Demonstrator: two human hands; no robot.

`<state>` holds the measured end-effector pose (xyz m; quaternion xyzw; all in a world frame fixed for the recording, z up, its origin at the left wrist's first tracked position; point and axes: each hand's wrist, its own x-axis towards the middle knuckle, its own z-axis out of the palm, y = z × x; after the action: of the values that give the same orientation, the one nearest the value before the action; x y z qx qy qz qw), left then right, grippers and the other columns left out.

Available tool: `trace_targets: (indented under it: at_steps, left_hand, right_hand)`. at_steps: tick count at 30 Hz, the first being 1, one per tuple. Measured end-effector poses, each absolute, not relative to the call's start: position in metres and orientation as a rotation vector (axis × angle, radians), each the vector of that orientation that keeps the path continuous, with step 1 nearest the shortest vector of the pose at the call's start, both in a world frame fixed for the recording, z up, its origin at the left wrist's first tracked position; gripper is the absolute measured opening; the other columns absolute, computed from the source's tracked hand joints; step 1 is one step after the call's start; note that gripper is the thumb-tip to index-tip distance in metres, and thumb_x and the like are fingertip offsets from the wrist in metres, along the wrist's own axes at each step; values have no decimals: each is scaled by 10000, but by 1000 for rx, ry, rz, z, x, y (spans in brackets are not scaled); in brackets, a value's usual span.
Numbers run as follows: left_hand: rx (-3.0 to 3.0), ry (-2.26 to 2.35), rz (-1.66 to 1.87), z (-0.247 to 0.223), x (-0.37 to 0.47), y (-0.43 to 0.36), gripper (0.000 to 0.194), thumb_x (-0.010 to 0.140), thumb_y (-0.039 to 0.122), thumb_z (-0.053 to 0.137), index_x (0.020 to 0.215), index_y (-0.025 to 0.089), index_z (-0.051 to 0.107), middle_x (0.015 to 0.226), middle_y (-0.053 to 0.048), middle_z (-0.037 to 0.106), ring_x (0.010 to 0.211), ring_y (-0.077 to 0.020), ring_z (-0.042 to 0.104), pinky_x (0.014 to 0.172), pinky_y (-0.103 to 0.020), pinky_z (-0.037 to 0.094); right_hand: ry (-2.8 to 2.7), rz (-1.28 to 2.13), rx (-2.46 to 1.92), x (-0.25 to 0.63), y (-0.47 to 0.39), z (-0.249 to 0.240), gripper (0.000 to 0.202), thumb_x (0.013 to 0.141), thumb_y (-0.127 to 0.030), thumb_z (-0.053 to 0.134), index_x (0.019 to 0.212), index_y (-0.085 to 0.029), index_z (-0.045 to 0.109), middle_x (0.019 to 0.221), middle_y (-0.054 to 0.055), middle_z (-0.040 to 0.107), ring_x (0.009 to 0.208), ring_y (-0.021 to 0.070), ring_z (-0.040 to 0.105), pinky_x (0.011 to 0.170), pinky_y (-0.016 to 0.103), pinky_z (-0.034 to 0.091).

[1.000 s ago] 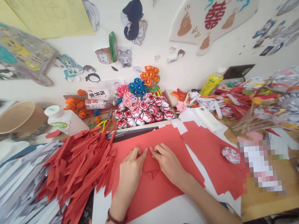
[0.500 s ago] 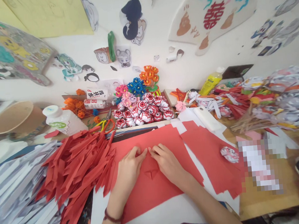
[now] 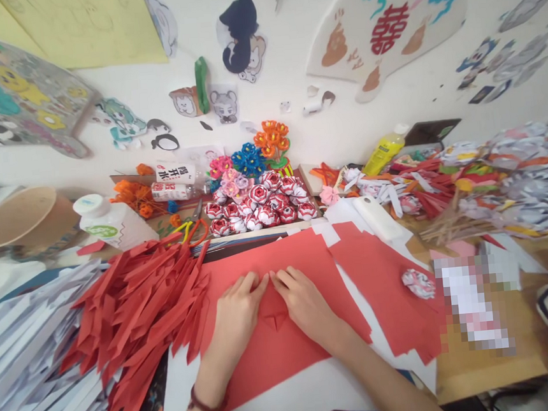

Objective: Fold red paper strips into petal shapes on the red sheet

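A small folded red paper piece (image 3: 274, 317) lies on a large red sheet (image 3: 289, 377) in the middle. My left hand (image 3: 239, 311) pinches its upper left part between thumb and fingers. On the other side, my right hand (image 3: 304, 302) pinches the upper right part, and the two thumbs nearly meet. The piece's lower end, with a short slit-like crease, shows between the hands. Its upper edge is partly hidden by my fingertips. A dark red bracelet circles my left wrist.
Folded red strips (image 3: 139, 307) and white strips (image 3: 32, 354) are heaped at the left. Behind the sheet stand red-and-white paper flowers (image 3: 267, 206) and scissors (image 3: 194, 228). A white bottle (image 3: 112, 223) stands back left. More red paper (image 3: 381, 285) lies at the right.
My fingers have shifted slightly over the folded piece, still pinching it. The whole view has moved a little, so the scene sits slightly further left.
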<state>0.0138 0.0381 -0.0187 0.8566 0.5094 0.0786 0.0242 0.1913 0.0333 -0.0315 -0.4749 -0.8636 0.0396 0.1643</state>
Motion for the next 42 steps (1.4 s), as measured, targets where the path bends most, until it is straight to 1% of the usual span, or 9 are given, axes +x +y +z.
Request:
trace_targets:
  at_steps: [7, 13, 15, 19, 25, 29, 32, 37, 42]
  left_hand:
    - [2692, 1574, 153, -21, 18, 34, 487, 885, 34, 389, 1304, 211, 563, 1000, -60, 590, 901, -192, 536, 721, -293, 445]
    - [2686, 1698, 129, -18, 14, 31, 602, 833, 12, 433, 1335, 323, 555, 1041, -67, 580, 911, -212, 521, 735, -329, 409]
    - [2688, 1753, 144, -16, 15, 28, 592, 834, 25, 452, 1321, 341, 569, 1031, -66, 586, 893, -218, 519, 723, -340, 394]
    - [2721, 1828, 211, -15, 19, 21, 506, 823, 36, 476, 1231, 282, 646, 999, -81, 605, 876, -240, 508, 704, -362, 375]
    - [2726, 1895, 372, -12, 17, 17, 382, 822, 42, 483, 1032, 245, 729, 933, -80, 617, 820, -240, 479, 685, -366, 349]
    - [2707, 1932, 468, -11, 18, 20, 468, 843, 46, 466, 1213, 259, 658, 989, -83, 617, 820, -233, 467, 686, -358, 349]
    - [2709, 1915, 406, -12, 21, 23, 535, 875, 57, 436, 1331, 303, 570, 1039, -85, 609, 837, -229, 474, 692, -357, 347]
    - [2790, 1806, 201, -16, 25, 24, 606, 883, 58, 423, 1389, 386, 487, 1177, -80, 583, 946, -250, 500, 740, -382, 357]
    - [2753, 1838, 112, -17, 25, 24, 622, 884, 59, 414, 1399, 404, 468, 1159, -87, 582, 977, -263, 507, 759, -393, 370]
  right_hand:
    - [-2506, 115, -1361, 190, 30, -31, 408, 792, 105, 410, 1064, -91, 641, 1016, 114, 587, 864, 239, 472, 755, 381, 467]
    - [-2503, 51, -1490, 189, 28, -22, 369, 888, -20, 439, 1206, -99, 610, 1003, 113, 606, 889, 249, 484, 745, 398, 426]
    - [-2494, 31, -1575, 188, 25, -17, 421, 871, -40, 472, 1273, -105, 578, 1020, 111, 611, 922, 256, 487, 766, 405, 416]
    - [-2492, 7, -1690, 183, 20, -12, 534, 826, -43, 511, 1355, -116, 522, 1086, 121, 613, 987, 272, 486, 836, 425, 394]
    - [-2515, 12, -1747, 178, 17, -12, 539, 853, -81, 532, 1390, -94, 489, 1115, 155, 617, 1014, 289, 492, 863, 436, 390]
    - [-2510, 53, -1757, 179, 17, -11, 531, 861, -84, 528, 1390, -95, 487, 1122, 159, 615, 1031, 291, 495, 861, 433, 398]
    - [-2502, 62, -1769, 180, 17, -11, 513, 874, -71, 499, 1386, -107, 497, 1103, 156, 617, 1017, 284, 502, 849, 425, 396]
    - [-2459, 75, -1823, 180, 17, -8, 515, 868, -72, 495, 1376, -153, 524, 1075, 132, 613, 984, 277, 505, 845, 425, 374]
    - [-2441, 115, -1888, 182, 13, -1, 498, 855, -103, 534, 1346, -179, 562, 1073, 133, 613, 1005, 281, 498, 867, 424, 351]
